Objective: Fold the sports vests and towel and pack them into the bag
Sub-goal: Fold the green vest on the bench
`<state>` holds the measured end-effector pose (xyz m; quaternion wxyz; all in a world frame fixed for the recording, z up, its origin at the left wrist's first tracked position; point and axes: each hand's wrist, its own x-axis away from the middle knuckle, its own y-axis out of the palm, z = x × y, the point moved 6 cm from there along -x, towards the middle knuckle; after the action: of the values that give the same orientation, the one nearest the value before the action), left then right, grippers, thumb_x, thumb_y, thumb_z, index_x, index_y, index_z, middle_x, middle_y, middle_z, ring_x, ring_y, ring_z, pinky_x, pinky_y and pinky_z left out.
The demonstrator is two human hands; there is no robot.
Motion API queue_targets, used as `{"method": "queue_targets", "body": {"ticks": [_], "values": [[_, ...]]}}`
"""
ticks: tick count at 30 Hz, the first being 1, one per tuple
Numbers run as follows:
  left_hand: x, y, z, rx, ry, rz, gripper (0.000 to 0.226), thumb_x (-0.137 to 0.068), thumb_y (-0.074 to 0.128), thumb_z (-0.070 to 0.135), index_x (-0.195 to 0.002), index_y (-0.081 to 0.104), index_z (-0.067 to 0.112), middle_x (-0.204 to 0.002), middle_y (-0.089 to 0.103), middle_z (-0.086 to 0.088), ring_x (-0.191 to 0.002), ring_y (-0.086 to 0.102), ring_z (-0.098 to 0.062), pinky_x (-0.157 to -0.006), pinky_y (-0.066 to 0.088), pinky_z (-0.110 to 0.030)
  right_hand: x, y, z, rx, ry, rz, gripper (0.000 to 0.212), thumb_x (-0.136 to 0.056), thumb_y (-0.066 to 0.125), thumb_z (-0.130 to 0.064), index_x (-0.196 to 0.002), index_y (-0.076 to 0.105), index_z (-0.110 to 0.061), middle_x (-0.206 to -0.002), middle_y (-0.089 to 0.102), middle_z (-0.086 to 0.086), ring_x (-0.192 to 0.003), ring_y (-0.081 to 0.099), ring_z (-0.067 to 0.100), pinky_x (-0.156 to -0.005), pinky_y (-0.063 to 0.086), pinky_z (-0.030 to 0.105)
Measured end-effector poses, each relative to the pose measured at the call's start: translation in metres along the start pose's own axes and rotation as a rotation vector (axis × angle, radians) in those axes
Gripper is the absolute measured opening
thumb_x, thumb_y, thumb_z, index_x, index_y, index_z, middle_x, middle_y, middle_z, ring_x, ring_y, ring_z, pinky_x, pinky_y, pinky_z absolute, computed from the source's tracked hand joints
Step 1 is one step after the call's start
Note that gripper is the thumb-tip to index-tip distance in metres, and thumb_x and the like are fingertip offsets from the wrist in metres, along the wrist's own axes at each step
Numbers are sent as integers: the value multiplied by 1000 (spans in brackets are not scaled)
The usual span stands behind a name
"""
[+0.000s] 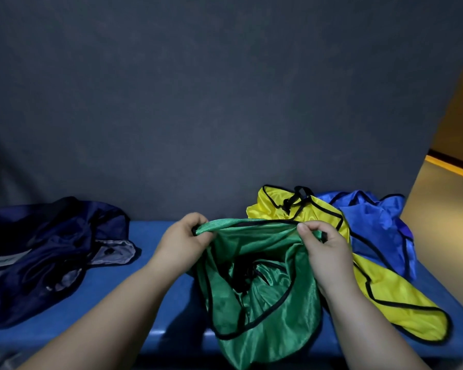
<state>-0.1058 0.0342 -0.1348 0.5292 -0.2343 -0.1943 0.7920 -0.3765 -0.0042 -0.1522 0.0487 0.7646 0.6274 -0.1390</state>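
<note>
Left grip, right grip each pinch top hem of green vest, which hangs over blue surface. Best: stretch hem taut, match seams, then fold. Yellow vest, blue vest crumpled right; navy bag left.

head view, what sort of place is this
Likely a gym or changing room: a bench against a dark wall, a green vest, yellow vest and blue vest, and a bag lying on the bench.
</note>
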Motion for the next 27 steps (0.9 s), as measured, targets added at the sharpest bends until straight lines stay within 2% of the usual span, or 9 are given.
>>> {"method": "queue_targets", "body": {"ticks": [2,6,11,13,16,19,21,24,27], "values": [[4,7,0,174,-40,-57,16,-85,73,22,-80,59,17,-54,55,11,-47,49,-6,-49,40,-22,1,1,-1,104,-25,13,9,-91,66,-23,-84,62,-29,-96,68,8,-96,60,29,-73,49,30],[14,21,12,555,-136,-203,14,-85,72,15,-91,60,9,-76,65,-8,-56,60,-12,-50,45,-22,11,6,-19,275,-262,42,16,-83,73,-29,-92,61,-33,-98,60,-11,-89,51,-7,-66,35,6],[25,41,32,853,-135,-397,29,-89,59,5,-118,58,1,-98,70,-16,-78,67,-23,-66,57,-31,28,36,-20,155,-280,-273,38,-74,58,-65,-69,70,-30,-77,69,-12,-79,64,6,-72,48,25],[29,45,37,871,-120,-436,31,-92,54,2,-123,56,3,-103,69,-18,-82,67,-24,-65,56,-31,31,43,-19,134,-248,-321,36,-68,60,-69,-72,72,-35,-82,71,-14,-85,65,3,-76,46,18],[32,50,40,821,-93,-474,35,-94,52,-1,-123,58,17,-91,62,-20,-75,59,-28,-60,48,-29,33,45,-21,66,-179,-330,38,-64,74,-68,-78,69,-33,-86,70,-20,-84,62,-5,-74,44,9],[32,52,40,714,-56,-454,41,-95,52,1,-125,56,28,-68,45,-13,-63,41,-25,-57,35,-28,33,44,-24,67,-181,-296,23,-70,82,-42,-74,64,-28,-71,63,-21,-64,54,-2,-62,40,11],[31,52,42,684,-41,-430,43,-98,48,1,-128,52,31,-64,39,-4,-57,36,-15,-54,34,-24,32,43,-21,79,-178,-275,24,-76,82,-31,-70,60,-24,-60,55,-9,-53,43,3,-54,38,20],[29,49,42,570,-6,-364,39,-99,49,10,-127,52,37,-67,41,-3,-59,44,-11,-55,44,-20,30,42,-16,81,-153,-263,31,-75,67,-37,-71,60,-7,-60,50,19,-49,39,24,-49,33,34],[25,43,40,535,-8,-267,34,-100,50,13,-129,51,31,-71,59,-2,-64,59,-10,-66,54,-24,27,37,-14,77,-127,-214,32,-81,64,-27,-74,57,3,-60,47,24,-50,35,20,-51,29,32]]}}
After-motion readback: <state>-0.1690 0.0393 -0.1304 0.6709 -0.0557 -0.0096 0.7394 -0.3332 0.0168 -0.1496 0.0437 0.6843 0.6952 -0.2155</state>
